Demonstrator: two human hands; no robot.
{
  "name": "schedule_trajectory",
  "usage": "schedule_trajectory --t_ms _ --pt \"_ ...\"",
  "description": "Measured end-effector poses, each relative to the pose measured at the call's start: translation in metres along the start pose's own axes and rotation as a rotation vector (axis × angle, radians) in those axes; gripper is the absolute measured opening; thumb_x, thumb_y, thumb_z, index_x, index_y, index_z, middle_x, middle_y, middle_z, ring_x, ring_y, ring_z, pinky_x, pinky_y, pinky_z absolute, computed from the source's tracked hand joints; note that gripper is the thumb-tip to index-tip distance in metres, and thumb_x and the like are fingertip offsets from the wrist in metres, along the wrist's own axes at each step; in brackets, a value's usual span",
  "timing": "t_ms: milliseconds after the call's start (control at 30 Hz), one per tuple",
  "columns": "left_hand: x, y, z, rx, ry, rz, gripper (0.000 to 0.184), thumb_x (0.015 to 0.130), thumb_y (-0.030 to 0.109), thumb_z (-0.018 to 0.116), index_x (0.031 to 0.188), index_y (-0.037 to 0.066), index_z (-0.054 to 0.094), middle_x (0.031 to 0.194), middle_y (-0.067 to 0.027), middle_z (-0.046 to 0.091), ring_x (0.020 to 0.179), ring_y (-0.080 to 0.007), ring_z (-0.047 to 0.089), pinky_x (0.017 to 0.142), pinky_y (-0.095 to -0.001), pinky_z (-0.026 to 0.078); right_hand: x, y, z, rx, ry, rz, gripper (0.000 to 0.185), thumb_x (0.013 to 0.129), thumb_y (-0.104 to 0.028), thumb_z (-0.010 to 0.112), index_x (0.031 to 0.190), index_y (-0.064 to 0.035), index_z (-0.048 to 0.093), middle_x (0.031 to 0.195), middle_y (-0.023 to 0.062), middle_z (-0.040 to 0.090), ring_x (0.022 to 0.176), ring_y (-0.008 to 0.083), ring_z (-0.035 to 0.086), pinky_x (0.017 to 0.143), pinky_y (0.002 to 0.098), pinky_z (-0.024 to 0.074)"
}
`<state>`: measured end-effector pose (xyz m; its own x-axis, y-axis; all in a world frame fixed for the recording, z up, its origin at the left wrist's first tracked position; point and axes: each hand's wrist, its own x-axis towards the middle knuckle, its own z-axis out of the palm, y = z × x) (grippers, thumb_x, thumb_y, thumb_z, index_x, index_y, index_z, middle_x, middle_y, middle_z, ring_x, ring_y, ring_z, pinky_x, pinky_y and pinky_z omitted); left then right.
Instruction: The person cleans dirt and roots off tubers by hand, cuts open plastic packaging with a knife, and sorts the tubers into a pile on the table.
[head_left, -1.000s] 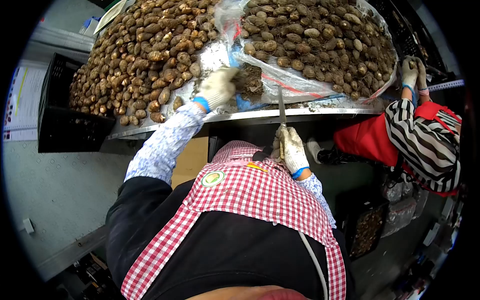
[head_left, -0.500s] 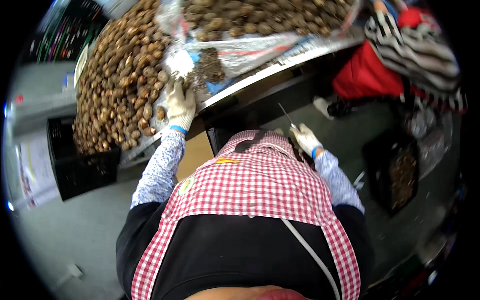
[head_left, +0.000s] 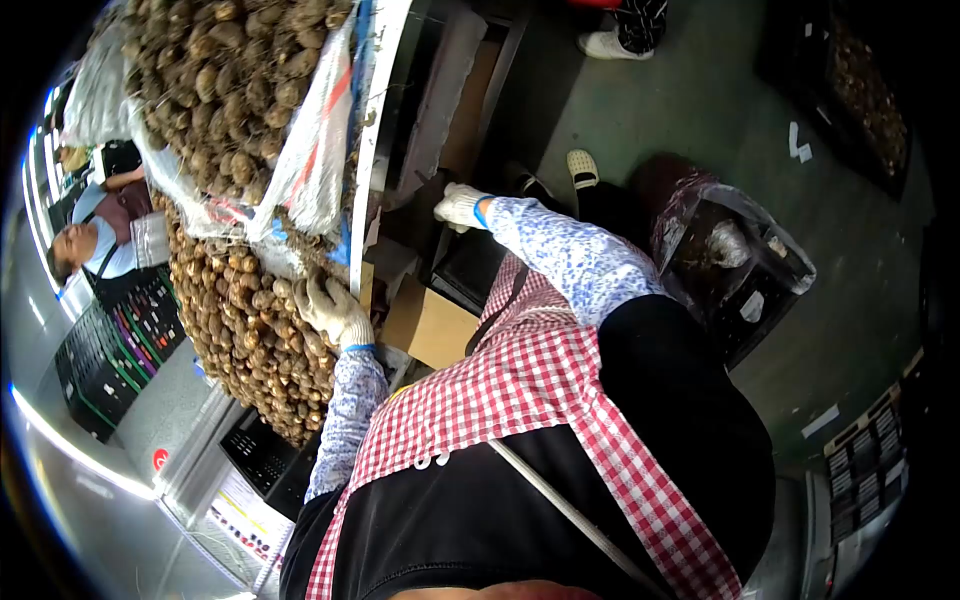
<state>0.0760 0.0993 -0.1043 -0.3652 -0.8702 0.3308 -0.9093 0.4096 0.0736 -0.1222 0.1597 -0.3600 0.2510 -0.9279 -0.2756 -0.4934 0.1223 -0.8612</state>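
My view's swung hard round since approx half a sec ago: table now runs up the L side, and a far co-worker (head_left: 118, 222) has come into frame. L hand (head_left: 333, 312), in a pale knit glove, stays at the near edge of the brown tubers (head_left: 265, 335), by the dirt patch. Its fingers are part-curled, neither wide nor fully closed; can't tell if one's in the grip. R hand (head_left: 462, 207) is out past the table edge (head_left: 380, 90), apart from the heap, fingers bunched narrow. The knife I had in it in the last pics isn't clear now, so can't say it's still held. For the work, that means only L is at the tubers; R is well off them.

Surface: tubers piled deep, w/ a 2nd, hairier heap (head_left: 225, 95) further along and crumpled plastic sheeting (head_left: 318, 180) w/ red stripes btwn. Black crate (head_left: 250, 447) sits at the heap's near end; cardboard box (head_left: 430, 325) below the edge, just beside my apron (head_left: 500, 400).

Room: dark green floor (head_left: 620, 125), a plastic-lined bin (head_left: 790, 255) to my R, a crate w/ brown bits (head_left: 865, 95) beyond, stacked crates (head_left: 120, 350) far L.
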Motion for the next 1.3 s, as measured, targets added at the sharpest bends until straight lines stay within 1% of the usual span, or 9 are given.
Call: schedule_trajectory --t_ms 33,233,267,533,767,867,1100,1167,1300 --pt "0.004 0.018 -0.009 0.011 -0.005 0.053 0.022 0.088 0.006 0.059 0.106 -0.004 0.067 0.12 -0.0238 0.058 0.114 -0.0371 0.054 0.095 -0.0442 0.048 -0.006 -0.019 -0.02 -0.057 -0.059 -0.023 0.01 0.068 -0.015 0.073 0.072 -0.0079 0.066 0.073 0.0096 0.069 0.068 0.032 0.067 0.062 0.0465 0.052" --pt "0.003 0.006 -0.003 -0.061 0.0 0.084 0.022 0.086 0.001 0.057 0.107 -0.004 0.066 0.119 -0.023 0.057 0.116 -0.0374 0.052 0.099 -0.0452 0.044 0.067 0.006 0.017 -0.449 0.13 -0.312 0.034 0.074 -0.027 0.075 0.099 -0.005 0.07 0.098 0.0153 0.071 0.093 0.0304 0.068 0.078 0.0422 0.0556" --pt "0.002 0.017 -0.006 -0.148 -0.013 -0.035 0.025 0.086 0.001 0.057 0.109 -0.003 0.066 0.123 -0.023 0.055 0.119 -0.0373 0.05 0.102 -0.0461 0.04 0.079 0.003 0.016 -0.451 0.126 -0.294 0.034 0.075 -0.028 0.074 0.099 -0.0052 0.07 0.098 0.0151 0.071 0.092 0.0301 0.068 0.077 0.042 0.0556" --pt "0.014 0.034 -0.025 0.042 -0.073 -0.022 0.027 0.084 0.004 0.058 0.108 0.003 0.07 0.124 -0.0236 0.056 0.121 -0.0395 0.05 0.102 -0.046 0.04 0.143 0.016 0.017 -0.339 0.141 0.015 0.03 0.081 -0.031 0.067 0.098 -0.0064 0.068 0.096 0.0134 0.07 0.09 0.0275 0.067 0.073 0.0407 0.0555" --pt "0.023 0.031 -0.033 0.005 -0.083 -0.07 0.026 0.081 0.002 0.06 0.104 0.003 0.07 0.117 -0.0212 0.06 0.113 -0.0368 0.055 0.099 -0.0442 0.043 0.122 0.06 0.013 0.222 0.141 0.373 0.03 0.087 -0.035 0.06 0.097 -0.0075 0.067 0.095 0.0119 0.069 0.087 0.0253 0.066 0.069 0.0396 0.0553" --pt "0.022 0.031 -0.041 -0.038 -0.051 -0.1 0.034 0.08 0.001 0.059 0.113 0.003 0.065 0.118 -0.021 0.057 0.112 -0.0385 0.055 0.097 -0.0458 0.044 0.089 0.06 0.014 0.477 0.129 0.494 0.03 0.089 -0.036 0.058 0.096 -0.008 0.067 0.095 0.0112 0.068 0.086 0.0244 0.066 0.068 0.0391 0.0552" --pt "0.017 0.021 -0.038 -0.115 0.206 -0.255 0.048 0.079 -0.002 0.056 0.127 0.0 0.054 0.126 -0.0231 0.054 0.118 -0.0407 0.052 0.101 -0.0463 0.043 -0.03 0.067 0.023 1.506 0.095 0.832 0.033 0.095 -0.039 0.051 0.095 -0.0091 0.066 0.094 0.0097 0.067 0.084 0.0221 0.065 0.064 0.038 0.0551" --pt "0.021 0.02 -0.042 -0.113 0.199 -0.302 0.05 0.078 -0.002 0.055 0.128 -0.002 0.053 0.127 -0.0244 0.054 0.12 -0.0412 0.051 0.103 -0.0459 0.042 -0.072 0.036 -0.009 1.579 0.032 0.845 0.031 0.097 -0.038 0.051 0.099 -0.0099 0.062 0.089 0.0082 0.067 0.075 0.0214 0.066 0.051 0.0348 0.0528" --pt "0.023 0.018 -0.046 -0.152 0.08 -0.355 0.048 0.078 0.004 0.054 0.126 -0.002 0.054 0.123 -0.0278 0.055 0.118 -0.0437 0.051 0.104 -0.0473 0.04 -0.118 0.011 -0.042 1.361 0.013 0.898 0.037 0.099 -0.039 0.049 0.111 -0.0056 0.057 0.09 0.011 0.066 0.07 0.0227 0.062 0.054 0.0322 0.0482"
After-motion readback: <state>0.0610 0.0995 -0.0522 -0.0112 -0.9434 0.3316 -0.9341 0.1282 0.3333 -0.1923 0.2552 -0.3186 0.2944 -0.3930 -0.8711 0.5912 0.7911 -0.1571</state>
